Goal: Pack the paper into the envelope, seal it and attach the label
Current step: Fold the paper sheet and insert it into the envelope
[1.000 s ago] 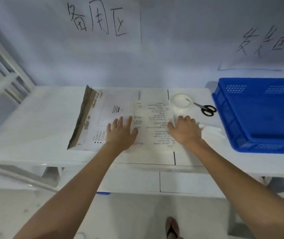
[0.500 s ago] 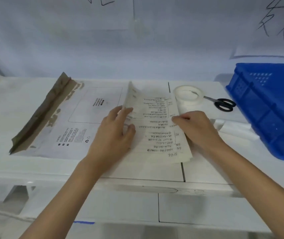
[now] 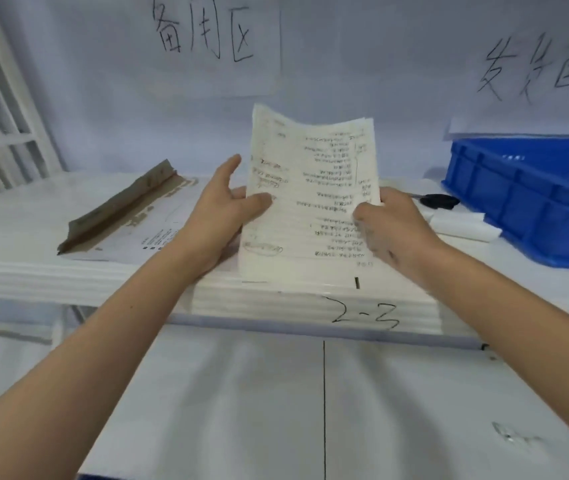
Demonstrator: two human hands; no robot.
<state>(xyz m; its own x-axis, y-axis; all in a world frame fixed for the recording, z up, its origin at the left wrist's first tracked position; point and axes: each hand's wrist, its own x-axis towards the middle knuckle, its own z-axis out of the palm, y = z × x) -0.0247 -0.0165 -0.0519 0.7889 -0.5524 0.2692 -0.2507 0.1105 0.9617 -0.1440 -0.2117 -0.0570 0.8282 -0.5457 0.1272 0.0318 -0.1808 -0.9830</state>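
Both hands, left hand (image 3: 222, 211) and right hand (image 3: 388, 230), are pinching the thin handwritten white paper sheet (image 3: 310, 199) upright, right of the flat white envelope (image 3: 144, 223) on the bench (image 3: 16, 244). Light, floppy; probably best gripped by the side edges.

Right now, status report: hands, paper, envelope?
Both hands grip paper, raised upright. Envelope flat, flap open. Nothing blocking.

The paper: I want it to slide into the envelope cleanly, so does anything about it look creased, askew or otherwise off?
The paper, held upright by the left hand and right hand, has a wavy, uneven top edge and its writing is upside down. The envelope lies flat, flap open.
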